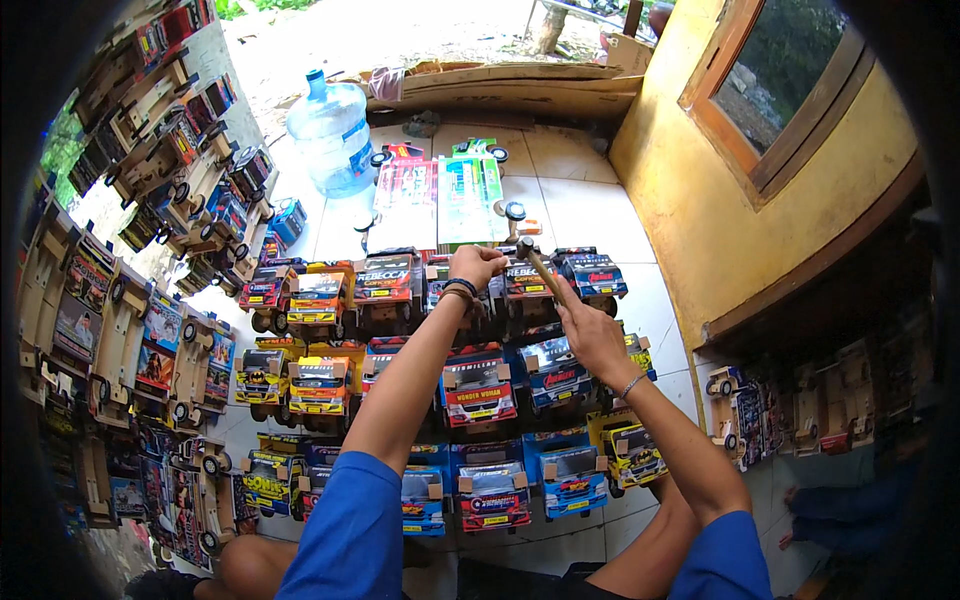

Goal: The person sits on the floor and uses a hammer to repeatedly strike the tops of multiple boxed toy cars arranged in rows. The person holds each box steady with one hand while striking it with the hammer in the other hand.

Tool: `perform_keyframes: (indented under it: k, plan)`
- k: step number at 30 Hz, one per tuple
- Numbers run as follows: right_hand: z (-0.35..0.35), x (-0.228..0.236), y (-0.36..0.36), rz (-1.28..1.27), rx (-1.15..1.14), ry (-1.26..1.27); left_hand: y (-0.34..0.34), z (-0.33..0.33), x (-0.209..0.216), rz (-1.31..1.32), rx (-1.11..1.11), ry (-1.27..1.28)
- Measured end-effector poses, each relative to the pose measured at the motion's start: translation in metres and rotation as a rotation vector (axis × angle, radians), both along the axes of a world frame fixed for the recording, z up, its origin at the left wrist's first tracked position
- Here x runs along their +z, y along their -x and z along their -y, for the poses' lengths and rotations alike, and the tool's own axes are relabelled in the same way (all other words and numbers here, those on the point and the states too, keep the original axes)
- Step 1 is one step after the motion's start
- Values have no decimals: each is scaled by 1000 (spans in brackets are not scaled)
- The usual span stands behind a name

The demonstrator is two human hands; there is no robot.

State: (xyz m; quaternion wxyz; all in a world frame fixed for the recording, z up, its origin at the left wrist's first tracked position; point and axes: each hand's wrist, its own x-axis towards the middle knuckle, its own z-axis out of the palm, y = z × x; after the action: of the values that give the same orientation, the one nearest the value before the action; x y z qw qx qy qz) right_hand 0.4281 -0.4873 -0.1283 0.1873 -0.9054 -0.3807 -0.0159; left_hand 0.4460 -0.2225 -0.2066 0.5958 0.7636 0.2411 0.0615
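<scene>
My right hand (597, 345) grips the wooden handle of a hammer (541, 271), whose metal head is raised close to my left fingertips. My left hand (474, 266) is pinched closed over the back row of toy trucks; whatever is between its fingers is too small to make out. Just under the hammer sits a toy truck (530, 283) with a dark, printed front. Left of my left wrist stands a red and black toy truck (385, 280). A red-fronted toy truck (478, 385) shows between my forearms in the middle row.
Three rows of toy trucks cover the tiled floor (575, 185). Beyond them lie a red toy truck (407, 195) and a green one (470, 198), beside a large water bottle (335, 140). More trucks are piled at left and right. A yellow wall (690, 190) bounds the right.
</scene>
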Motion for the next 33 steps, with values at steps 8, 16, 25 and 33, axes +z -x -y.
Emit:
perform_keyframes:
  k: [8, 16, 25, 33]
  plan:
    - [17, -14, -8, 409, 137, 130, 6, 4, 13, -28, 9, -37]
    - [17, -19, -18, 398, 111, 202, 2, 0, 6, -11, -2, -6]
    - [-1, 49, 29, 173, 101, -233, 23, -13, 46, 68, -51, -553]
    - [-58, 133, 219, 128, 743, -428, 321, -70, 157, -95, -686, -681]
